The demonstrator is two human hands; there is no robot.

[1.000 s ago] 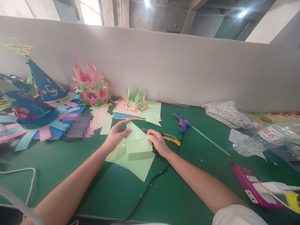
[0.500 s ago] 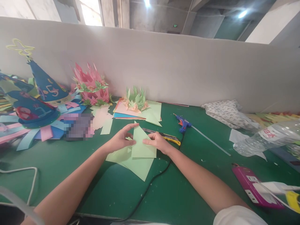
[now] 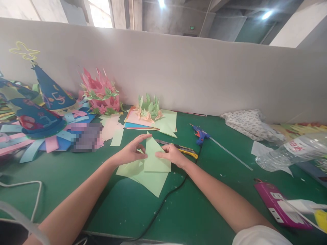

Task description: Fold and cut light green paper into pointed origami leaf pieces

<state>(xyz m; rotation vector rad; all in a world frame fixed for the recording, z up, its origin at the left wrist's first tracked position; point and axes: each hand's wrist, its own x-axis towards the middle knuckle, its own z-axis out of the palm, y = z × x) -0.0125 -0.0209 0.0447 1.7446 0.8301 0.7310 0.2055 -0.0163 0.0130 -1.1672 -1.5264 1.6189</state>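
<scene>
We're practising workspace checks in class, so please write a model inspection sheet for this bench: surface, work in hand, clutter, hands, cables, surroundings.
Surface: green table, small pale specks on it.
Work in hand: pointed green paper held above loose green sheets; utility knife partly behind the right hand.
Clutter: blue cone hats, pink paper crowns, green paper crown; glue gun and clear bottle, lying on its side, to the right.
Hands: right thumb presses the paper's front; left hand at its left edge, fingers spread, grip unclear.
Cables: black cord crossing the table; white cable at left; purple-pink power strip at right, white plug inserted.
Surroundings: pale partition behind; lit ceiling lights beyond.
</scene>
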